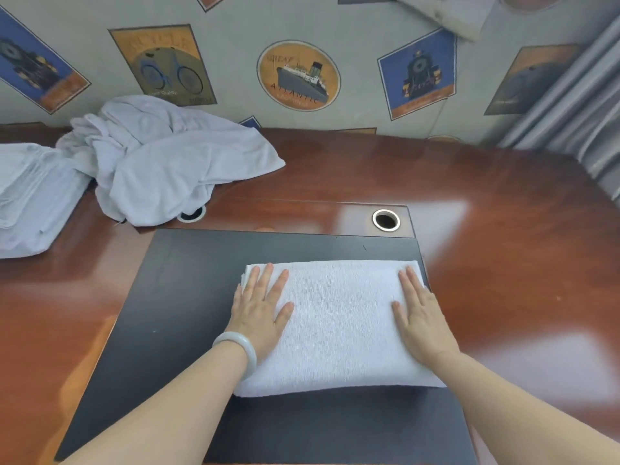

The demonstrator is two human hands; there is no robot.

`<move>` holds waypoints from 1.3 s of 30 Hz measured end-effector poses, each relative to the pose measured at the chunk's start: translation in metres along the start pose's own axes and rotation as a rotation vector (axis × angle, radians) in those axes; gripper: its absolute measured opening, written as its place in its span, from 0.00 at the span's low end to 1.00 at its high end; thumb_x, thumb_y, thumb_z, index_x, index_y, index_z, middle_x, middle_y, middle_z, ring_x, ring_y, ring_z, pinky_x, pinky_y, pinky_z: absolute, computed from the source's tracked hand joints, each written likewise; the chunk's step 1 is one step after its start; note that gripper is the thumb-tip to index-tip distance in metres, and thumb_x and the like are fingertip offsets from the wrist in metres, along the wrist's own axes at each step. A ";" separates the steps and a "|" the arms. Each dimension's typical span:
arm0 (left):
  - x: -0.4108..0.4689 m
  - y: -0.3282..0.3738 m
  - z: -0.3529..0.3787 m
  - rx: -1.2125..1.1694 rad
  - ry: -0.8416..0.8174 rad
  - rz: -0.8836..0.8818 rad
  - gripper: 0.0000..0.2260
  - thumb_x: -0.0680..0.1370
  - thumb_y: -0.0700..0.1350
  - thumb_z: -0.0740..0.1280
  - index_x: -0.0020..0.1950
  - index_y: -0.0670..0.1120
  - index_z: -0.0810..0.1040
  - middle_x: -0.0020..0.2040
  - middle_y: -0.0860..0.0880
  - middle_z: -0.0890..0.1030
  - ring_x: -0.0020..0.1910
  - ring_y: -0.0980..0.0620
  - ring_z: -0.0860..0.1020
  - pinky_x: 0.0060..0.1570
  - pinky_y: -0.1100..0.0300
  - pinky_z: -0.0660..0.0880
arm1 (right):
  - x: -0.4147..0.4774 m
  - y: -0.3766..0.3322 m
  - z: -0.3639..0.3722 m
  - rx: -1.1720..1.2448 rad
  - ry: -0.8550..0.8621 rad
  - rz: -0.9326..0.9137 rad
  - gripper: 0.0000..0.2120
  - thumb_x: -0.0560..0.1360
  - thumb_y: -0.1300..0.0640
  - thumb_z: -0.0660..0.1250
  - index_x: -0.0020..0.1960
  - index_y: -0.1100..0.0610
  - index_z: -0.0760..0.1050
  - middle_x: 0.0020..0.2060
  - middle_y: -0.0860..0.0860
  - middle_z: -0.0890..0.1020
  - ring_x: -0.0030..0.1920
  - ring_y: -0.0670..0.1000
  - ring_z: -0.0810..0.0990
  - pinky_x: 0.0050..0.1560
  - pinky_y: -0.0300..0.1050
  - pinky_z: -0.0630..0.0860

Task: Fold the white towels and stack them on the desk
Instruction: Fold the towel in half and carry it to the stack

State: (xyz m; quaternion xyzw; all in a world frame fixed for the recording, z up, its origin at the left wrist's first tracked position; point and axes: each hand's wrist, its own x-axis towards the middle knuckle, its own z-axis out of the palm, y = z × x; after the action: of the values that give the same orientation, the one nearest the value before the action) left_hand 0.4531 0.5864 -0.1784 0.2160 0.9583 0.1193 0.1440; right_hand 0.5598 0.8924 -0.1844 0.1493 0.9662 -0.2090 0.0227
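Left hand (260, 307) and right hand (421, 313) press flat, fingers straight, on the folded towel (339, 327), seemingly soft, light and floppy, so best lifted from under both short ends.

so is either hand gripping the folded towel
No, the left hand and right hand both rest flat on top of the folded towel.

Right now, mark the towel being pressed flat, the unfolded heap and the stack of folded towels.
pressed towel (339, 323): head view, bare middle of its top face.
unfolded heap (167, 162): head view, centre of the crumpled cloth.
stack of folded towels (30, 196): head view, top layer, far left of frame.
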 end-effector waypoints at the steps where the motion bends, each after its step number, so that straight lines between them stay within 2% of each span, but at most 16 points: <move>1: 0.000 0.002 -0.005 -0.020 -0.064 -0.010 0.28 0.83 0.61 0.47 0.79 0.60 0.37 0.78 0.56 0.32 0.76 0.54 0.29 0.77 0.44 0.38 | 0.003 -0.001 -0.002 -0.022 -0.037 0.031 0.29 0.83 0.46 0.50 0.80 0.47 0.43 0.77 0.39 0.41 0.79 0.48 0.49 0.78 0.51 0.47; 3: -0.003 0.004 -0.016 -0.086 -0.129 -0.037 0.30 0.83 0.59 0.52 0.78 0.61 0.37 0.77 0.58 0.30 0.76 0.54 0.29 0.76 0.42 0.40 | 0.008 -0.001 -0.005 -0.049 -0.116 0.094 0.29 0.83 0.45 0.50 0.80 0.45 0.41 0.77 0.39 0.39 0.79 0.53 0.51 0.77 0.58 0.50; 5: -0.011 0.005 -0.025 -0.192 -0.094 -0.135 0.33 0.82 0.57 0.57 0.79 0.60 0.39 0.78 0.56 0.31 0.78 0.52 0.33 0.76 0.41 0.46 | 0.012 -0.005 -0.013 -0.001 -0.185 0.116 0.31 0.82 0.44 0.53 0.80 0.44 0.42 0.77 0.38 0.39 0.79 0.54 0.50 0.76 0.59 0.51; 7: -0.023 0.007 -0.030 -0.349 -0.013 -0.338 0.34 0.81 0.54 0.62 0.80 0.56 0.45 0.80 0.49 0.43 0.78 0.45 0.45 0.73 0.44 0.58 | 0.009 -0.009 -0.025 0.186 -0.162 0.124 0.33 0.81 0.49 0.60 0.80 0.45 0.46 0.78 0.39 0.43 0.79 0.51 0.50 0.77 0.53 0.50; 10: -0.039 0.012 -0.035 -0.552 0.018 -0.648 0.32 0.78 0.53 0.66 0.78 0.47 0.56 0.72 0.42 0.61 0.71 0.41 0.62 0.66 0.46 0.65 | -0.008 -0.010 -0.035 0.456 -0.004 0.310 0.32 0.79 0.57 0.65 0.79 0.52 0.55 0.78 0.49 0.57 0.76 0.52 0.58 0.74 0.51 0.58; 13: -0.044 0.012 -0.032 -0.598 -0.061 -0.759 0.30 0.76 0.56 0.67 0.72 0.44 0.63 0.66 0.43 0.66 0.62 0.41 0.70 0.61 0.47 0.69 | -0.018 -0.008 -0.034 0.499 -0.055 0.589 0.24 0.78 0.51 0.64 0.71 0.58 0.67 0.65 0.58 0.70 0.63 0.59 0.72 0.62 0.53 0.71; 16: -0.037 0.009 -0.037 -0.798 -0.102 -0.849 0.33 0.72 0.60 0.69 0.69 0.42 0.65 0.62 0.43 0.70 0.55 0.40 0.74 0.59 0.46 0.72 | -0.012 -0.005 -0.041 0.616 -0.171 0.726 0.19 0.78 0.48 0.65 0.61 0.61 0.71 0.58 0.57 0.75 0.53 0.58 0.76 0.51 0.51 0.74; 17: -0.034 0.005 -0.039 -0.875 -0.104 -0.879 0.35 0.72 0.60 0.70 0.69 0.41 0.65 0.61 0.43 0.72 0.56 0.39 0.75 0.59 0.46 0.72 | -0.008 -0.002 -0.046 0.729 -0.202 0.768 0.20 0.78 0.48 0.67 0.60 0.62 0.72 0.55 0.57 0.78 0.51 0.58 0.78 0.51 0.51 0.76; 19: -0.030 0.000 -0.045 -1.062 -0.127 -0.900 0.33 0.74 0.56 0.71 0.70 0.38 0.67 0.58 0.43 0.78 0.56 0.39 0.78 0.59 0.46 0.73 | -0.003 0.002 -0.057 0.957 -0.273 0.835 0.19 0.75 0.51 0.71 0.58 0.65 0.77 0.50 0.59 0.84 0.49 0.60 0.83 0.55 0.57 0.78; 21: -0.030 -0.006 -0.048 -1.167 -0.156 -0.879 0.25 0.76 0.51 0.72 0.66 0.37 0.74 0.53 0.41 0.82 0.51 0.39 0.81 0.58 0.46 0.75 | -0.001 -0.001 -0.069 1.064 -0.321 0.851 0.17 0.73 0.54 0.74 0.55 0.65 0.79 0.46 0.59 0.86 0.49 0.62 0.84 0.55 0.60 0.79; 23: -0.035 -0.008 -0.049 -1.184 -0.199 -0.860 0.18 0.77 0.47 0.71 0.62 0.37 0.77 0.50 0.40 0.84 0.49 0.39 0.82 0.57 0.45 0.76 | 0.001 -0.005 -0.075 1.070 -0.333 0.835 0.17 0.72 0.54 0.75 0.55 0.64 0.79 0.45 0.59 0.86 0.48 0.62 0.85 0.55 0.60 0.78; 26: -0.043 -0.005 -0.048 -1.238 -0.251 -0.842 0.15 0.76 0.46 0.72 0.59 0.39 0.78 0.49 0.40 0.85 0.49 0.38 0.83 0.59 0.42 0.76 | 0.006 -0.014 -0.075 1.071 -0.298 0.795 0.17 0.72 0.53 0.75 0.55 0.61 0.80 0.45 0.58 0.86 0.48 0.63 0.85 0.56 0.62 0.78; 29: -0.045 -0.004 -0.044 -1.265 -0.226 -0.777 0.16 0.75 0.48 0.72 0.61 0.46 0.76 0.54 0.44 0.84 0.51 0.40 0.83 0.59 0.42 0.76 | 0.011 -0.028 -0.080 1.027 -0.230 0.716 0.15 0.73 0.53 0.74 0.56 0.59 0.79 0.45 0.58 0.86 0.46 0.63 0.85 0.54 0.65 0.79; 32: -0.054 -0.007 -0.060 -1.328 -0.215 -0.682 0.16 0.77 0.45 0.70 0.64 0.47 0.75 0.54 0.45 0.84 0.52 0.43 0.83 0.59 0.43 0.76 | 0.014 -0.061 -0.096 0.999 -0.171 0.625 0.12 0.74 0.56 0.73 0.55 0.58 0.79 0.43 0.59 0.86 0.44 0.63 0.85 0.50 0.65 0.81; 35: -0.066 -0.036 -0.088 -1.354 -0.128 -0.630 0.14 0.78 0.45 0.69 0.63 0.46 0.75 0.55 0.45 0.83 0.53 0.43 0.82 0.61 0.43 0.75 | 0.019 -0.115 -0.110 1.010 -0.157 0.517 0.09 0.74 0.58 0.72 0.54 0.58 0.80 0.42 0.59 0.86 0.43 0.63 0.85 0.48 0.61 0.82; 39: -0.097 -0.106 -0.148 -1.358 0.123 -0.609 0.19 0.77 0.48 0.72 0.64 0.46 0.70 0.57 0.46 0.80 0.55 0.42 0.80 0.61 0.43 0.74 | 0.020 -0.217 -0.110 1.114 -0.166 0.403 0.06 0.75 0.59 0.71 0.52 0.57 0.81 0.41 0.57 0.86 0.43 0.61 0.84 0.46 0.56 0.81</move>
State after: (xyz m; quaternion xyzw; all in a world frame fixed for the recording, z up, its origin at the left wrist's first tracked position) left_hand 0.4479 0.4249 -0.0497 -0.2026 0.6975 0.6518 0.2185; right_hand 0.4779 0.7547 0.0000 0.3024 0.6586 -0.6868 0.0555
